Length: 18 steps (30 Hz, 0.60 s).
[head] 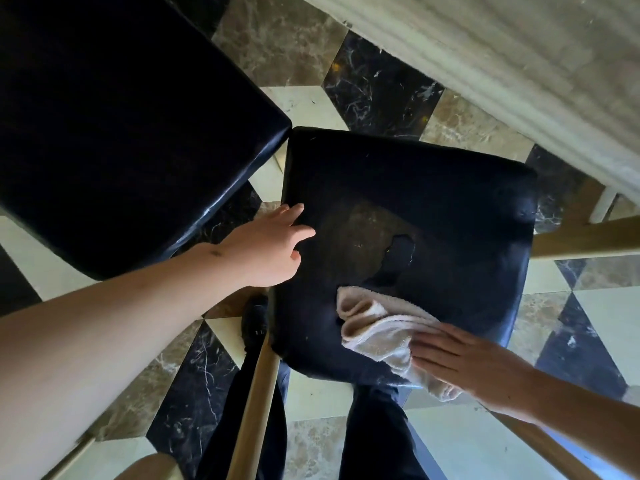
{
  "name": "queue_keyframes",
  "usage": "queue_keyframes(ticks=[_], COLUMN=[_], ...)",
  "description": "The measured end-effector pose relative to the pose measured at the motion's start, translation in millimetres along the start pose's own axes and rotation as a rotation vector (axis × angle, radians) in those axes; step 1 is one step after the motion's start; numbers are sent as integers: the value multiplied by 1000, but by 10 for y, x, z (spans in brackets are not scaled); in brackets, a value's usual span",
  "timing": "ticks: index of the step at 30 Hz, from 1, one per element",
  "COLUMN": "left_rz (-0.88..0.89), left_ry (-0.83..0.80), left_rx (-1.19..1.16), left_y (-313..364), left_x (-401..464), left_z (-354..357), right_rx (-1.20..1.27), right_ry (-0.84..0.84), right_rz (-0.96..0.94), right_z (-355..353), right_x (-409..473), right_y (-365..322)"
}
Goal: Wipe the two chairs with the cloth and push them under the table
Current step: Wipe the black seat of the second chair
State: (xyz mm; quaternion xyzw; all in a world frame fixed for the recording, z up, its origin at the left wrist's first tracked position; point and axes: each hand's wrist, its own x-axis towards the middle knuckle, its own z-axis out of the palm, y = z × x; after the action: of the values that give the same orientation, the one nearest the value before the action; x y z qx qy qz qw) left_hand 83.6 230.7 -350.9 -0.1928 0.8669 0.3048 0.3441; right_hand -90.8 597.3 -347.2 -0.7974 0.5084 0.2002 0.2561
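Two chairs with black padded seats stand side by side below me. The near chair (450, 209) has a worn, torn patch in the middle of its seat. My right hand (467, 365) lies flat, fingers straight, pressing a crumpled beige cloth (377, 330) onto the seat's near right part. My left hand (273, 244) rests on the seat's left edge with fingers loosely bent. The second chair (121, 126) stands to the left, its seat corner almost touching the near chair. The table (519, 64) with its pale ribbed edge runs across the upper right.
Light wooden chair legs and rails (256, 403) pass under the near seat, and another rail (585, 237) sticks out at right. My legs in dark trousers (377, 434) stand on the patterned marble floor (287, 53) just behind the chair.
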Motion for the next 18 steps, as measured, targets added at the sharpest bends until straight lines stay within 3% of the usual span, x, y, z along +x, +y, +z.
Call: queue_keyframes(ticks=[6,9,13,18], left_rz=[-23,-47,-53,-109], left_ry=[-67,-81,-70,-77], left_rx=[14,-2,-36,-92], left_y=[-15,63,96,112], left_x=[-7,20,85,119], left_z=[-57,-106,-225,-253], right_rx=[109,206,661,944], right_ry=[-23,103,211,520], right_rz=[417,692,1093,1439], right_z=[122,111,-7,-341], right_x=[-372,-335,44,660], right_y=[217,222,228,666])
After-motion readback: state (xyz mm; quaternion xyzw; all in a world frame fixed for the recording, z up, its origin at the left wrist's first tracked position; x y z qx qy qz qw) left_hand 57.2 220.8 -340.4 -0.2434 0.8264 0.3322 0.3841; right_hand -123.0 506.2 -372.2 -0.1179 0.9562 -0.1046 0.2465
